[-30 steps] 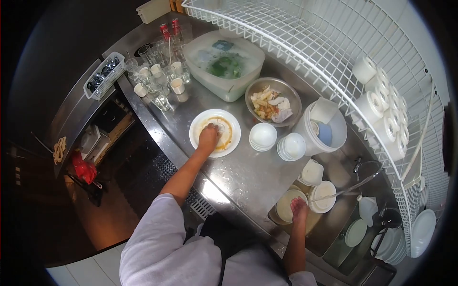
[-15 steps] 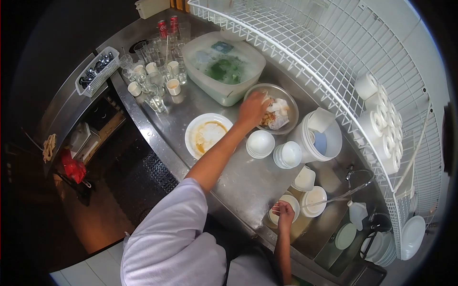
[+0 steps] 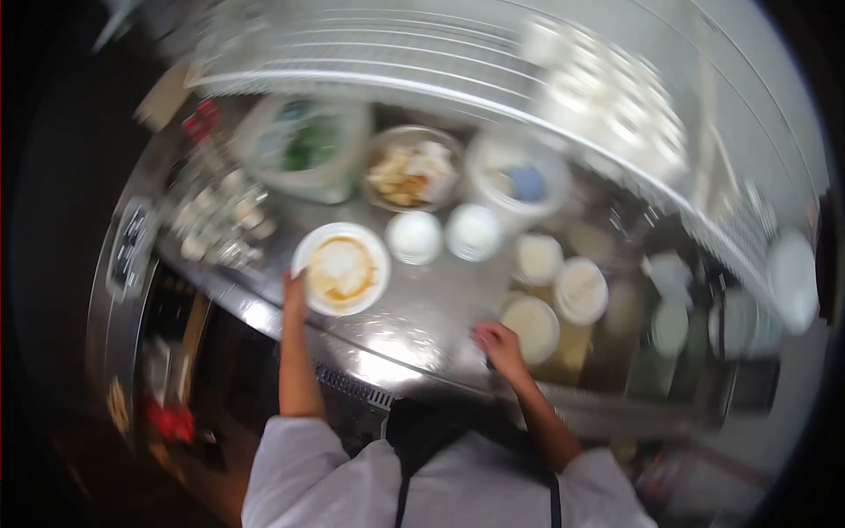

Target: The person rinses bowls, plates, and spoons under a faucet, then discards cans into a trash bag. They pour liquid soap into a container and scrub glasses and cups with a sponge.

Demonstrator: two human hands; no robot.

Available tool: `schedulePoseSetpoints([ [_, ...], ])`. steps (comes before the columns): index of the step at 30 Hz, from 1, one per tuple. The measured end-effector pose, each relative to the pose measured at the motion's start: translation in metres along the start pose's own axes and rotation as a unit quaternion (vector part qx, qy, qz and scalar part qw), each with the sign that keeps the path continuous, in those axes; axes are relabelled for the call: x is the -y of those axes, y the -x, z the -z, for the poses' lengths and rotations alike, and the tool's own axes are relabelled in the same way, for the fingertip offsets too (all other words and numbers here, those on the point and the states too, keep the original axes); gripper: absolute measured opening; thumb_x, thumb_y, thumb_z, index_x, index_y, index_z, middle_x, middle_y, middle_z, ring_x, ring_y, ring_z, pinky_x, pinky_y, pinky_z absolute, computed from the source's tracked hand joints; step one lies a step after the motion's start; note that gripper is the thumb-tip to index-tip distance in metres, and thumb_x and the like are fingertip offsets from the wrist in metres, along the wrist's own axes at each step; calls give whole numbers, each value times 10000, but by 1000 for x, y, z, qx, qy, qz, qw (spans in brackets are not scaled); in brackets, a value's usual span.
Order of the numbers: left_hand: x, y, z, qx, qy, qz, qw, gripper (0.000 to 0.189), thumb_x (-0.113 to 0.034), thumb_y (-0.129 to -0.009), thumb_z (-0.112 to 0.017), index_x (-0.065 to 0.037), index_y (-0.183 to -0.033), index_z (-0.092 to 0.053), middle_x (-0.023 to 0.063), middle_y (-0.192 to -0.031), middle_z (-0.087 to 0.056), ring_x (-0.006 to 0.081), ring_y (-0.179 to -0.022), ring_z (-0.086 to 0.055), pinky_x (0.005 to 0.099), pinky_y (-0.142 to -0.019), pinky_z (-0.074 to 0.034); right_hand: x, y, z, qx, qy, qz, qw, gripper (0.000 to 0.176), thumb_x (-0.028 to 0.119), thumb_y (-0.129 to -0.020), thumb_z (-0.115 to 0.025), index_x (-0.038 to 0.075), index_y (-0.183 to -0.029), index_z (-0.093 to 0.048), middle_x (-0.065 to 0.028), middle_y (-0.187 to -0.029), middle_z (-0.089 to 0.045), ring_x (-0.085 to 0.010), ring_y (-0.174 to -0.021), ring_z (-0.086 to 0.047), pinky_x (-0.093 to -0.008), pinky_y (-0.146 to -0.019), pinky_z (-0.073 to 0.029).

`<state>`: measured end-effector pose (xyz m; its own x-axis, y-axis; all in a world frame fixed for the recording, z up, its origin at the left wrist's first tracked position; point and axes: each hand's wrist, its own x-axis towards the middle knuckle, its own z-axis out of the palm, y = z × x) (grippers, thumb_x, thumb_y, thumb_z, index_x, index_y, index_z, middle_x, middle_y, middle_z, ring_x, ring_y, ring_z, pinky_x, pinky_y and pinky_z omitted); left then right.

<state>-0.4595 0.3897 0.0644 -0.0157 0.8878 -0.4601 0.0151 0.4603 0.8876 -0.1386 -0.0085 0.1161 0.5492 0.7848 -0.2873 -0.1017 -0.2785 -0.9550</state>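
A white plate [image 3: 380,280] with a brown sauce stain lies on the steel counter. My left hand [image 3: 296,286] is at its left rim, fingers closed on the edge, though blur softens the grip. Over the counter's front, beside the sink, my right hand [image 3: 498,341] has its fingers curled in; whether they hold anything is hidden. Just right of it, a round white dish [image 3: 533,330] sits in the sink. Behind the plate stands a steel bowl [image 3: 377,195] of food scraps and crumpled white paper.
Two stacks of white bowls, the left stack [image 3: 414,238] and the right stack [image 3: 474,232], stand right of the plate. Glasses and cups [image 3: 220,216] crowd the left. A tub [image 3: 339,180] of soapy water and a white bucket [image 3: 537,150] stand behind, under a wire rack [image 3: 396,85].
My left hand has left the scrap bowl and come to the plate's left rim. My right hand has moved left from over the sink dish. The view has turned and blurred.
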Motion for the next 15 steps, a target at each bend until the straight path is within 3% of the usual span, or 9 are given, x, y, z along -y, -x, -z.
schedulePoseSetpoints([
  [1,0,12,-2,-24,-19,5,1000,812,-188,-932,-695,-16,-1558,-206,226,-1292,-604,310,-1094,-654,412,-925,-566,-18,-11,-1,10,36,26,999,143,99,-1003,-605,-1,-1068,-685,-64,-855,-700,-143,-771,-663,-291,-703,-532],
  [2,27,-9,19,40,11,-41,998,803,-149,-917,-712,-41,-1548,-228,216,-1294,-602,320,-1085,-653,421,-932,-563,7,-9,-8,19,36,28,999,146,98,-991,-605,8,-1073,-685,-77,-853,-702,-151,-764,-669,-310,-714,-538],
  [3,31,9,20,-4,11,-63,998,728,-106,-911,-709,-36,-1504,-294,208,-1293,-604,315,-1083,-654,426,-936,-558,12,-8,-12,18,39,47,998,148,101,-983,-615,12,-1077,-687,-85,-870,-713,-165,-759,-675,-322,-717,-541],
  [5,31,50,24,6,15,-106,994,556,-58,-937,-653,-1,-1433,-409,197,-1307,-602,305,-1100,-648,425,-951,-551,19,-4,-16,40,49,68,996,159,114,-968,-636,18,-1083,-691,-102,-909,-732,-191,-768,-686,-339,-727,-545],
  [6,23,80,28,9,2,-133,991,526,-49,-941,-636,-1,-1427,-439,200,-1323,-596,306,-1124,-641,432,-972,-546,27,-3,-16,63,55,71,994,168,123,-960,-647,21,-1084,-693,-111,-931,-740,-203,-780,-691,-344,-733,-547],
  [8,-2,151,24,8,-13,-143,990,535,-42,-948,-611,0,-1449,-428,207,-1345,-589,316,-1161,-635,443,-982,-547,38,5,-12,77,83,161,980,242,184,-974,-659,28,-1158,-678,-128,-1034,-741,-234,-835,-695,-340,-757,-548],
  [11,-33,241,-3,49,-3,-127,991,513,-120,-986,-576,27,-1455,-425,236,-1398,-550,338,-1204,-628,459,-959,-571,59,22,-7,84,-7,169,982,414,249,-989,-663,40,-1340,-591,-127,-1117,-717,-220,-952,-687,-339,-818,-549],
  [14,-38,309,-75,84,4,-84,993,476,-145,-1002,-580,44,-1424,-465,241,-1349,-583,321,-1145,-659,439,-946,-574,53,20,6,141,-185,24,972,596,290,-997,-666,38,-1488,-441,-135,-1253,-652,-202,-1060,-655,-340,-882,-547],
  [15,-30,321,-100,112,-7,-50,992,501,-226,-1030,-553,45,-1438,-453,234,-1374,-572,314,-1182,-641,438,-985,-550,48,16,14,75,-181,75,978,649,277,-995,-669,31,-1522,-381,-138,-1333,-588,-186,-1147,-607,-337,-934,-534],
])
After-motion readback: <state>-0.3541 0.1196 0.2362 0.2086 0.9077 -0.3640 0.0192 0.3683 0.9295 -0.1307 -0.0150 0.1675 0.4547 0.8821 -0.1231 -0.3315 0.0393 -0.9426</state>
